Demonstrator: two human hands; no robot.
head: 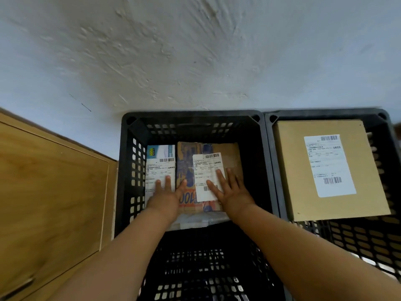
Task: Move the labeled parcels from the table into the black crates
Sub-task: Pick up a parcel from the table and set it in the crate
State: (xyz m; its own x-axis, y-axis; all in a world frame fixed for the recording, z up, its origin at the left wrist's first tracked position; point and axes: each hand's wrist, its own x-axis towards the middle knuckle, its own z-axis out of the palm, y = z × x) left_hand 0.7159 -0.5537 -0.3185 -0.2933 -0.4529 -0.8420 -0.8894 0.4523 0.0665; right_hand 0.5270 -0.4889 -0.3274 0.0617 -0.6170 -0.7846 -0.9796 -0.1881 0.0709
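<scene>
Two black crates stand side by side against the wall. In the left crate [130, 161] lie a white-and-blue parcel [160, 161] and, beside it on the right, a brown printed parcel [186, 161] with a white shipping label. My left hand [167, 194] rests flat, fingers spread, across both parcels. My right hand [230, 190] lies flat on the brown parcel's label. Neither hand grips anything. The right crate [269, 148] holds a large tan parcel [290, 170] with a white label.
A wooden cabinet panel [50, 192] stands to the left of the crates. A rough white wall [195, 51] rises behind them. The near half of the left crate's floor shows bare black mesh.
</scene>
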